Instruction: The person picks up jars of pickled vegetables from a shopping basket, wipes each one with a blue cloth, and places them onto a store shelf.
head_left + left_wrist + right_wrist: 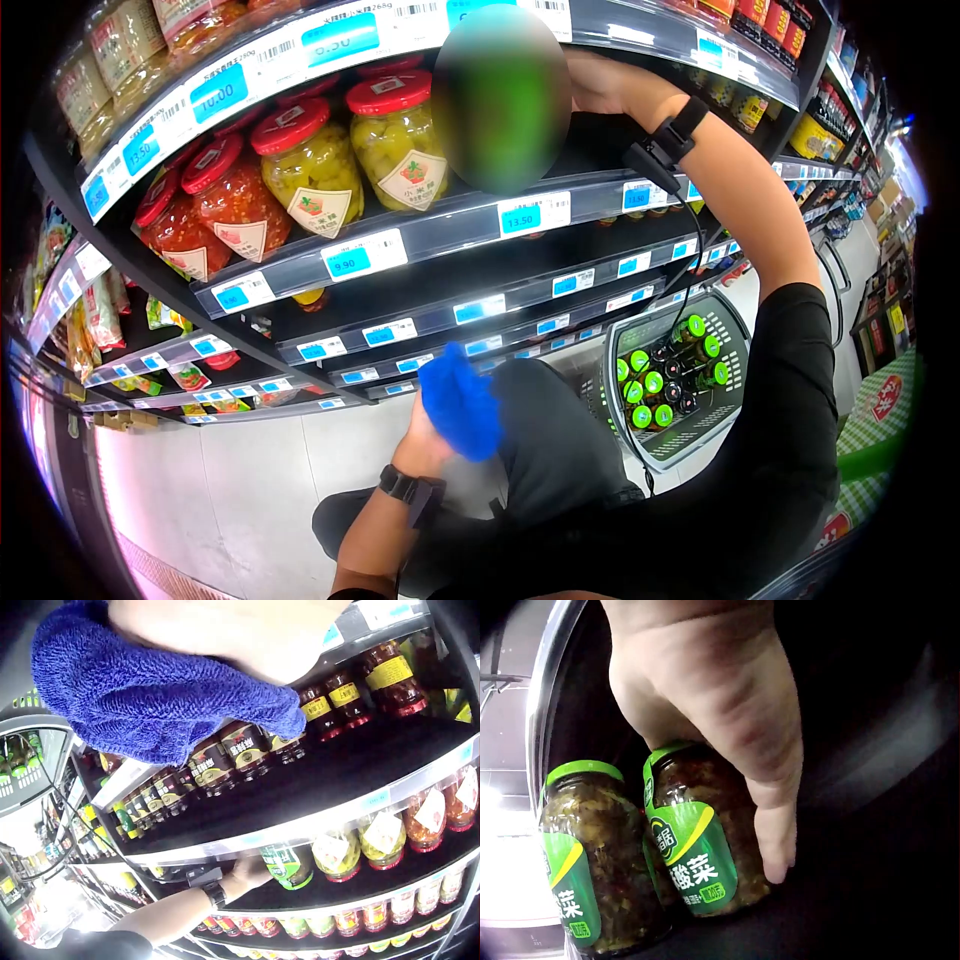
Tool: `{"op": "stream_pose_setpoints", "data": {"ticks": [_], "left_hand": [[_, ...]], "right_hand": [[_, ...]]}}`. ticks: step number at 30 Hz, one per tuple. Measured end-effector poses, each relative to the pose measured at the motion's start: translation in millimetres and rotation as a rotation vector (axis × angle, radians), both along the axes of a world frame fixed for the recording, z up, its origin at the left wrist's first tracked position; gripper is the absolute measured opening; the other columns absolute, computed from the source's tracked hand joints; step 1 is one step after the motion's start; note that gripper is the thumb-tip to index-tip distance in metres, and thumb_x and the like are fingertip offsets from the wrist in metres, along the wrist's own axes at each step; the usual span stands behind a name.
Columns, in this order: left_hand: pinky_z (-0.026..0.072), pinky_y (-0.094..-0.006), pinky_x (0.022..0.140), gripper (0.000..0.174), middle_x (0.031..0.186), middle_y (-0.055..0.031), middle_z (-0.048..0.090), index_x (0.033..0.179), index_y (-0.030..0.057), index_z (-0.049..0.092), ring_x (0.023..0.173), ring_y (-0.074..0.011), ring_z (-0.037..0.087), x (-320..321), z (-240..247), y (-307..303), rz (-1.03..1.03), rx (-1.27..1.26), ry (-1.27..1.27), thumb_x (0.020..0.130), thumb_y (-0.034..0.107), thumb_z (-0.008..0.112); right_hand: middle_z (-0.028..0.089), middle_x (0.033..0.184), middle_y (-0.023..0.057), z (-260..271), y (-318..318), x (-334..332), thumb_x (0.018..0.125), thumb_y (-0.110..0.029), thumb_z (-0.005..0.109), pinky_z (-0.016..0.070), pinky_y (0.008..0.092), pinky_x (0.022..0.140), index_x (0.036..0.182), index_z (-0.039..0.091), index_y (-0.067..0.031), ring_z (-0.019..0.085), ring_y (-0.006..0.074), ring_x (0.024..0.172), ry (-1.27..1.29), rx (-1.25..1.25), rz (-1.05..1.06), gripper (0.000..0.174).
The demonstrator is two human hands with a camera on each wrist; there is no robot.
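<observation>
My left hand (424,442) holds a crumpled blue cloth (462,405) low in front of the shelves, over my legs. The left wrist view shows the towel-like pile of the cloth (142,697) hanging from that hand. My right hand (720,697) reaches into a shelf and grips a glass jar of pickled vegetables (697,847) with a green lid and green label, its fingers down one side. A matching green-lidded jar (592,862) stands close beside it. In the head view a blurred oval covers these jars and part of the right hand (610,85).
Red-lidded jars of yellow-green peppers (395,145) and red chilli sauce (235,200) stand left on the same shelf. A shelf edge with price tags (535,215) runs below. On the floor at right sits a grey basket (738,335) holding several green-lidded jars (655,385).
</observation>
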State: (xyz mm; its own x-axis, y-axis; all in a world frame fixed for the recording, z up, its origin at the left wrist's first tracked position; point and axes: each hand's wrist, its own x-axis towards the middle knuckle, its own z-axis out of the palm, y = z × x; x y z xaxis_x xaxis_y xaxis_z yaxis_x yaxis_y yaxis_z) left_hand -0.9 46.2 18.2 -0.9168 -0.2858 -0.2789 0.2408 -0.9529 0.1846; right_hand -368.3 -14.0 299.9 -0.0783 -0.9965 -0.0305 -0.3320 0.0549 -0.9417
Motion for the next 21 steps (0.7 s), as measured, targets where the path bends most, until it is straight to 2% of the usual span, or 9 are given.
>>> {"op": "stream_pose_setpoints", "data": {"ticks": [1, 4, 8, 11, 14, 17, 20, 21], "left_hand": [[0.0503, -0.0353, 0.068, 0.028, 0.088, -0.0047, 0.062, 0.098, 0.0207, 0.066, 0.077, -0.02, 0.059, -1.1, -1.5, -1.5, 0.005, -0.001, -0.002, 0.099, 0.046, 0.053], [0.052, -0.0368, 0.072, 0.031, 0.092, -0.0056, 0.066, 0.104, 0.0169, 0.067, 0.078, -0.0205, 0.061, -1.1, 1.8, 0.4, 0.003, 0.009, 0.06, 0.1, 0.043, 0.051], [0.0536, -0.0387, 0.075, 0.034, 0.097, -0.0057, 0.068, 0.111, 0.0158, 0.067, 0.082, -0.0218, 0.063, -0.4, 9.8, 0.8, 0.006, 0.049, 0.127, 0.101, 0.042, 0.048], [0.0539, -0.04, 0.077, 0.036, 0.099, -0.0054, 0.068, 0.116, 0.0162, 0.066, 0.086, -0.0222, 0.064, 3.0, 4.2, -0.7, -0.011, -0.008, 0.08, 0.101, 0.042, 0.047], [0.054, -0.0409, 0.077, 0.043, 0.103, -0.008, 0.067, 0.122, 0.0141, 0.063, 0.09, -0.0241, 0.064, 2.1, 4.8, -1.7, -0.025, 0.09, 0.282, 0.1, 0.047, 0.046], [0.051, -0.0427, 0.088, 0.052, 0.115, -0.0119, 0.064, 0.122, 0.0141, 0.061, 0.101, -0.0273, 0.061, 6.7, 27.3, 1.3, -0.051, -0.012, 0.182, 0.098, 0.056, 0.042], [0.0471, -0.0493, 0.099, 0.058, 0.129, -0.0137, 0.06, 0.133, 0.0115, 0.055, 0.115, -0.0337, 0.058, 10.7, 21.6, 2.7, 0.037, -0.073, 0.145, 0.097, 0.056, 0.044], [0.0451, -0.051, 0.102, 0.06, 0.133, -0.0141, 0.059, 0.136, 0.0109, 0.053, 0.119, -0.0353, 0.056, 12.8, 15.0, 2.6, 0.065, -0.073, 0.134, 0.097, 0.055, 0.044]], "right_hand": [[0.051, 0.142, 0.0114, 0.1, -5.8, 3.5, 0.099, -0.06, 0.045, 0.0454, 0.0502, 0.103, 0.148, 0.041, -0.0128, 0.052, 0.0243, 0.127, -0.006, -0.006, -0.026, 0.068], [0.043, 0.148, 0.0208, 1.2, -20.9, 9.8, 0.097, -0.061, 0.05, 0.0407, 0.0587, 0.107, 0.151, 0.032, -0.0094, 0.049, 0.034, 0.133, 0.072, -0.054, 0.07, 0.077], [0.044, 0.148, 0.0178, 3.7, -25.3, 22.3, 0.095, -0.063, 0.051, 0.0414, 0.0566, 0.108, 0.149, 0.037, -0.0106, 0.045, 0.031, 0.137, 0.115, -0.101, 0.07, 0.076], [0.055, 0.138, 0.0082, 13.4, -5.8, 52.8, 0.1, -0.052, 0.052, 0.0445, 0.0444, 0.105, 0.141, 0.049, -0.0118, 0.052, 0.0198, 0.127, 0.092, -0.079, -0.075, 0.058], [0.049, 0.144, 0.0133, 12.0, -8.8, 48.9, 0.098, -0.058, 0.049, 0.0432, 0.0503, 0.106, 0.145, 0.042, -0.0106, 0.049, 0.0257, 0.131, 0.095, -0.076, -0.03, 0.067], [0.042, 0.15, 0.0183, 8.2, -6.9, 37.0, 0.097, -0.064, 0.046, 0.042, 0.0562, 0.107, 0.149, 0.036, -0.0095, 0.047, 0.0316, 0.135, 0.088, -0.066, -0.002, 0.077], [0.043, 0.149, 0.0197, 6.4, 11.3, 13.8, 0.1, -0.061, 0.041, 0.038, 0.0535, 0.11, 0.149, 0.034, -0.0068, 0.043, 0.0356, 0.136, 0.037, -0.132, -0.104, 0.074], [0.046, 0.146, 0.0187, 0.9, 20.9, -4.8, 0.1, -0.059, 0.041, 0.0388, 0.0512, 0.108, 0.148, 0.035, -0.0052, 0.045, 0.035, 0.133, -0.002, -0.162, -0.138, 0.072]]}}
